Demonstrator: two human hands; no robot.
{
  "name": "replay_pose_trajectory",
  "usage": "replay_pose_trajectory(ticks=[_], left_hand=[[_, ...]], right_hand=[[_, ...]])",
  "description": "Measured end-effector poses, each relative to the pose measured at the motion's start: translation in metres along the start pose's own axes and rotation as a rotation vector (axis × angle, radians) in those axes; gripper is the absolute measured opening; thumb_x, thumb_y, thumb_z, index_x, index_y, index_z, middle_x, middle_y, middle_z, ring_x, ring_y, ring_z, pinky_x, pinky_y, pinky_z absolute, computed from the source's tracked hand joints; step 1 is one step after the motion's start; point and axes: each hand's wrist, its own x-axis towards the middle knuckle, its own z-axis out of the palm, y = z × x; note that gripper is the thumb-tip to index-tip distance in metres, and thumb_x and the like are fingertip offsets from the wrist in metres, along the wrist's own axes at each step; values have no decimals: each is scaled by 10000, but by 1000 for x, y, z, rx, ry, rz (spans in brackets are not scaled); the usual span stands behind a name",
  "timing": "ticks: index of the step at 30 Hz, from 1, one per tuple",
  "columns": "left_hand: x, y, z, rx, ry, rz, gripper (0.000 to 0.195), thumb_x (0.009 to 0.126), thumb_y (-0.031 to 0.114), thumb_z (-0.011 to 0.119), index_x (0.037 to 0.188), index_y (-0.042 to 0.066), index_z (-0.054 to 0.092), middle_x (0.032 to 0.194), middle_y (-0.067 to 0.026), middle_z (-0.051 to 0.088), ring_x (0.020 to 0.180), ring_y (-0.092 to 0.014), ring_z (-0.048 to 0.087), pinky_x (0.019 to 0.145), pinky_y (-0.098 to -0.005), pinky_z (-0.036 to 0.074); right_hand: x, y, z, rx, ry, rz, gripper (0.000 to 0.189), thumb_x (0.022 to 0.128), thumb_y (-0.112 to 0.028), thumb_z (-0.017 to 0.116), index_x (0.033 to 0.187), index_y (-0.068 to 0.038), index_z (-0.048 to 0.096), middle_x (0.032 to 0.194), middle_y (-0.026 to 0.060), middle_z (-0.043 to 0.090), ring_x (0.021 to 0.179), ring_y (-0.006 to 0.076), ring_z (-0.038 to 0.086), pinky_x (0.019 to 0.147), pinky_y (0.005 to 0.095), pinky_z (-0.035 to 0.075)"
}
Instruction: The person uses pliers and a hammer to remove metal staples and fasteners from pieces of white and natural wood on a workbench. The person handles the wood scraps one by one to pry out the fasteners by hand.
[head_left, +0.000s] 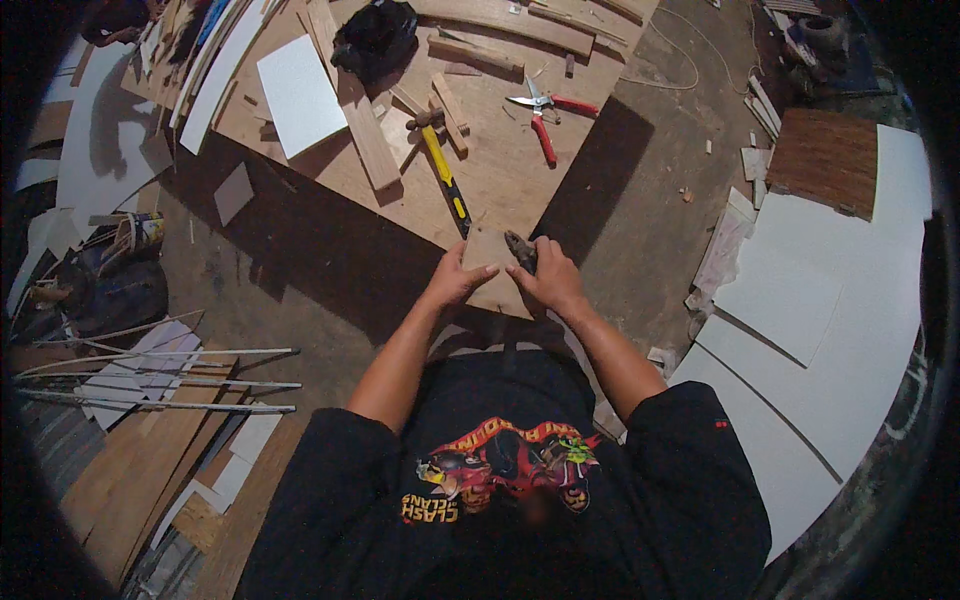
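Observation:
My left hand grips the left edge of a small flat wooden board, thumb resting on its face. In my right hand is a pair of dark, worn pliers, jaws pointing forward over the board's right side. My right thumb reaches toward the left one. The board lies in front of my body, over the near corner of a plywood worktable. Just beyond it lies a hammer with a yellow and black handle. Farther right on the table rest red-handled pruning shears, blades apart.
The table also bears a white panel, a long wooden batten, a black plastic bag and several wood offcuts. Large white sheets lie on the floor at right. Thin strips and boards lie at lower left.

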Motion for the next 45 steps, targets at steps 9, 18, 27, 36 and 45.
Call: replay_pose_trajectory(ticks=[9, 18, 27, 36, 45], left_hand=[[2, 17, 7, -9, -50, -238, 594, 818, 137, 796, 1314, -44, 524, 1200, -149, 667, 1113, -229, 638, 954, -362, 497], [2, 28, 4, 507, 115, -90, 824, 757, 520, 788, 1304, -37, 521, 1219, -255, 644, 1156, -363, 630, 983, -415, 490], [39, 17, -20, 572, 124, -79, 643, 1003, 548, 449, 1159, -63, 574, 1065, -302, 660, 1052, -435, 639, 888, -482, 490], [55, 19, -48, 707, -8, -67, 675, 1045, 545, 322, 1157, -59, 602, 1138, -330, 634, 1120, -485, 588, 953, -514, 460], [56, 22, -47, 800, -136, 42, 680, 1065, 511, 270, 1090, -71, 620, 1103, -331, 647, 1097, -478, 606, 947, -506, 469]], right_hand=[[-8, -10, -5, 78, -145, 125, 634, 760, -524, 789, 1025, -11, 527, 865, 224, 659, 834, 405, 673, 726, 494, 515], [-8, -21, -14, 69, -242, 140, 655, 769, -508, 788, 1074, -6, 498, 937, 283, 689, 889, 455, 684, 766, 534, 535], [14, -39, -19, 35, -285, 96, 699, 795, -475, 774, 1159, 37, 466, 935, 319, 675, 903, 485, 674, 783, 537, 544], [14, -48, -3, 105, -312, 86, 715, 752, -454, 791, 1114, 86, 492, 936, 330, 671, 900, 493, 672, 795, 528, 551], [15, -53, -4, 57, -389, 63, 661, 742, -378, 740, 1123, 99, 486, 901, 334, 676, 864, 451, 696, 787, 480, 564]])
